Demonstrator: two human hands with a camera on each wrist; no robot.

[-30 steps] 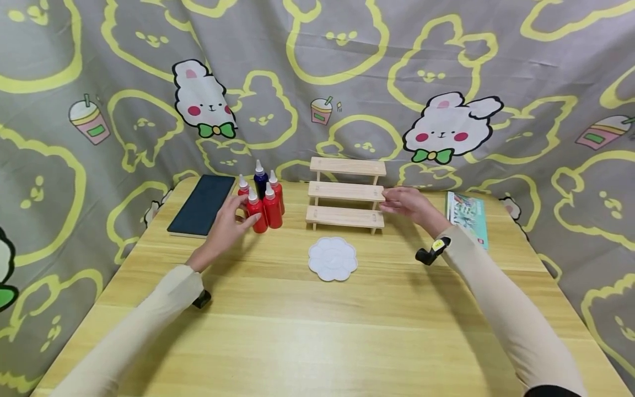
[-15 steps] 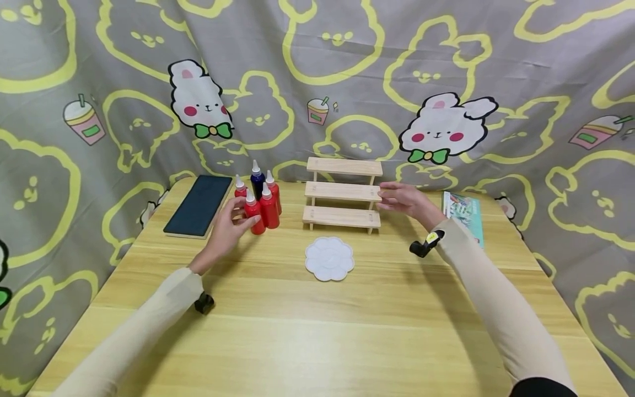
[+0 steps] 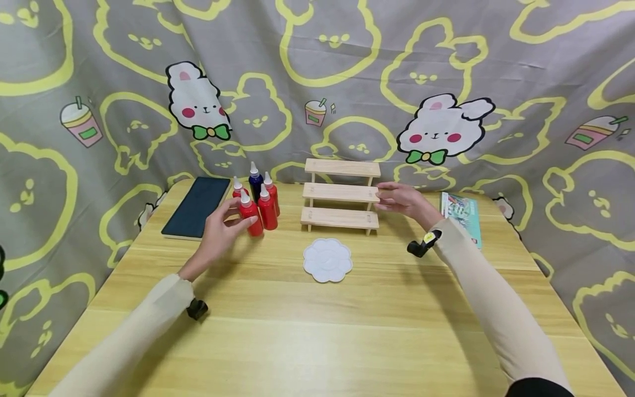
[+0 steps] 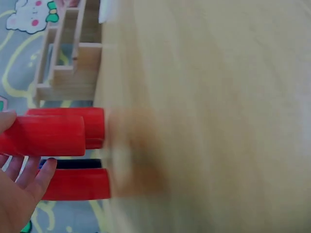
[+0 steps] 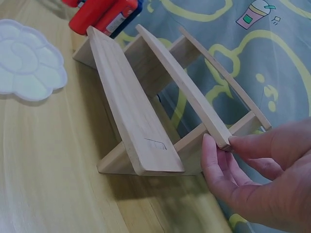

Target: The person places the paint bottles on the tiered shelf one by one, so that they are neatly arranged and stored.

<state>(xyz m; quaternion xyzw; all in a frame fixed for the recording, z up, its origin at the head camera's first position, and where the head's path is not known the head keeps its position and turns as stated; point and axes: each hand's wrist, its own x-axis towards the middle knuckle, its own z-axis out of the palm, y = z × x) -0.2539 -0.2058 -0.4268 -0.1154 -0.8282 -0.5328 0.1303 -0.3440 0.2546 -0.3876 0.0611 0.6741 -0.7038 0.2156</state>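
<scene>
My left hand (image 3: 219, 227) grips the front-left red squeeze bottle (image 3: 251, 216) between thumb and fingers. In the left wrist view this bottle (image 4: 43, 137) appears slightly raised off the table. Close behind it stand other white-nozzled bottles: a red bottle (image 3: 268, 210), two more red ones and a dark blue bottle (image 3: 255, 183). With thumb and fingertips my right hand (image 3: 403, 199) pinches the right end of the middle step of a three-tier wooden rack (image 3: 340, 192). In the right wrist view the rack (image 5: 126, 97) stands on the table beneath that hand (image 5: 262, 177).
A white flower-shaped palette (image 3: 327, 260) lies in front of the rack. To the left is a dark flat book or pad (image 3: 195, 207); to the right, a teal booklet (image 3: 461, 215). A patterned curtain (image 3: 347, 71) hangs behind the wooden table (image 3: 317, 331).
The gripped red bottle has shifted slightly toward me, away from the other bottles. My right hand keeps its hold on the rack. The head view has swung slightly.
</scene>
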